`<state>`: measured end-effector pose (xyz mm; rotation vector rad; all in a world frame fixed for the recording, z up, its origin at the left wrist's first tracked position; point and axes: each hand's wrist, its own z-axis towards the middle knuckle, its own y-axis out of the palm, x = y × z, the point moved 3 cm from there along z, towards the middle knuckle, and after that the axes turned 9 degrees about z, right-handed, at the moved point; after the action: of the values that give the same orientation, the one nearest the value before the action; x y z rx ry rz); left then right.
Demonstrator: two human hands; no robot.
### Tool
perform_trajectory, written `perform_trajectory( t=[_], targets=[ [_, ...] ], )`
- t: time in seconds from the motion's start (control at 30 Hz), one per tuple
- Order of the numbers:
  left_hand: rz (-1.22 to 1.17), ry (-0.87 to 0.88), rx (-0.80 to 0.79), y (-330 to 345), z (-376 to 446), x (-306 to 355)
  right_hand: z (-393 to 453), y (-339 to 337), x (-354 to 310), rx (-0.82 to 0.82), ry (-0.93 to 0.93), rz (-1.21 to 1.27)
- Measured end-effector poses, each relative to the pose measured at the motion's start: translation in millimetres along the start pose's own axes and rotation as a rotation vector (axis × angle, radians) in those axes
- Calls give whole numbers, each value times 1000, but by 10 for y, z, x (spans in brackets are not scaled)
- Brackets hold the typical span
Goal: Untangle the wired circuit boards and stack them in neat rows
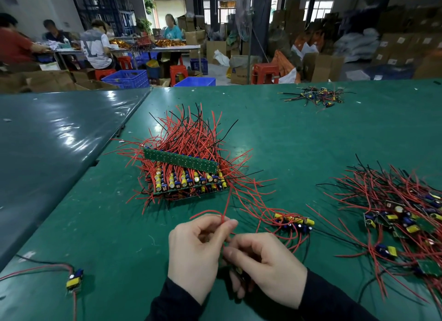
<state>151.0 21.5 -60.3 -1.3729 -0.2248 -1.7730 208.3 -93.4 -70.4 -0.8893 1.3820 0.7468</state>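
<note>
At far left a lone board (74, 278) lay on the green mat (299, 138), its red and black wires cut off by the frame edge; past it stood the stack (185, 177), boards in neat rows under a thatch of red wire, one long strip (180, 159) lying tilted across the top; the lower layers were mostly hidden by the wires. My left hand (195, 251) pinched a red wire (223, 214) between thumb and forefinger, the other fingers curled loosely; the wire ran up toward the stack. My right hand (263, 263), touching the left, had its fingers curled round a small board I could barely make out, only a bit of yellow showing beneath the knuckles. Just right of my hands a short row (293, 221) of boards lay with its wires trailing; further right the tangle (404, 222) sprawled, its edge cut off by the frame. Far back on the mat sat a small heap (315, 96) of wire scraps, too small to sort out. Lettering on a carton (240, 75) beyond the table was too blurred to read.
</note>
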Motion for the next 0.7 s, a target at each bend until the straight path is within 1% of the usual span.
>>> perform_trajectory(
  t=[0.07, 0.13, 0.2, 0.23, 0.37, 0.47, 0.57, 0.63, 0.7],
  targets=[
    [58, 15, 1, -17, -2, -15, -2, 3, -4, 31, -29, -38],
    [64, -2, -2, -30, 8, -29, -2, 0, -14, 52, -75, -115],
    [6, -48, -23, -33, 25, -25, -7, -1, -38, 65, -114, -175],
    [-64, -87, -40, -36, 34, -16, -10, -7, -46, 70, -124, -164],
    [-481, -308, -165, -29, 62, -13, 0, -28, -64, 24, -102, 73],
    [-701, -383, -253, -26, 76, 7, 12, -16, -93, -48, -68, 283],
    [-808, -422, -294, -26, 79, 18, 18, -14, -121, -105, -51, 388],
    [-843, -453, -325, -20, 73, 20, 26, -13, -123, -130, -40, 405],
    [-841, -464, -321, -24, 76, 16, 36, -8, -113, -149, -28, 403]
  ],
)
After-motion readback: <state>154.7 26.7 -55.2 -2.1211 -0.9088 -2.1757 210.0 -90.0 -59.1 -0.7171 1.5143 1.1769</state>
